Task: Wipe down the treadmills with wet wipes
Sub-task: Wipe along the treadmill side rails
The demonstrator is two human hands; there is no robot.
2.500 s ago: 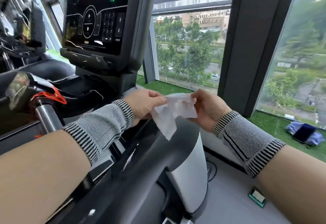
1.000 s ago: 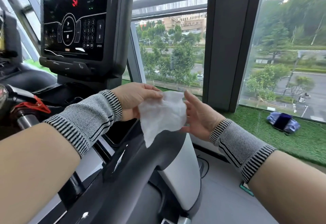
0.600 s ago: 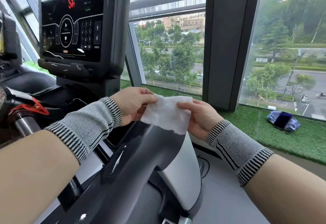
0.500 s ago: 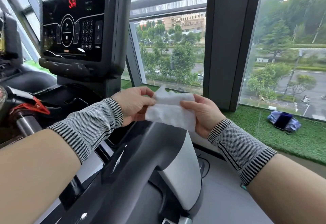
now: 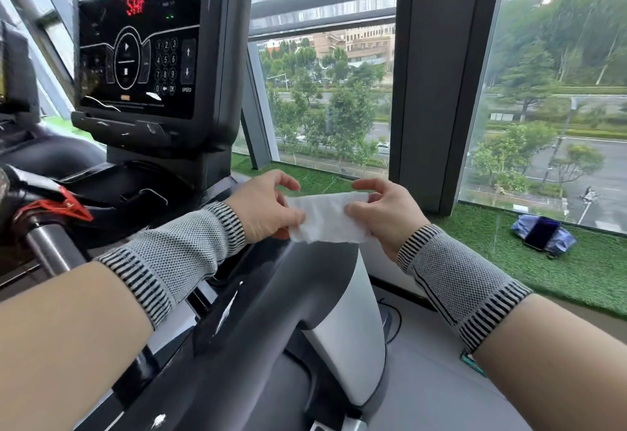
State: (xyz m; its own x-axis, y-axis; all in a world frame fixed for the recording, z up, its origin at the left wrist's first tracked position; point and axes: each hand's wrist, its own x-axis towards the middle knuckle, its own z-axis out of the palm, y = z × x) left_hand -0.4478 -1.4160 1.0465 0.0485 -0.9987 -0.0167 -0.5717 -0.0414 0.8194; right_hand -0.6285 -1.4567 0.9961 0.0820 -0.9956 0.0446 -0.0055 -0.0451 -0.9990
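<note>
You have just folded the wet wipe (image 5: 327, 217) into a small flat pad, so it looks ready for wiping. Your left hand (image 5: 268, 206) and right hand (image 5: 383, 213) each pinch one end with curled fingers (image 5: 356, 208). The wipe sits between them, just above the treadmill's arm (image 5: 298, 281).

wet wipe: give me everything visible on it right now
The wet wipe is a white, thin, fibrous-looking sheet, folded into a rough rectangle with a crinkled lower edge. It is held flat between both hands in the air just above the treadmill's dark handrail: the left hand pinches its left edge, the right hand its right edge. It does not appear to touch the handrail.
</note>
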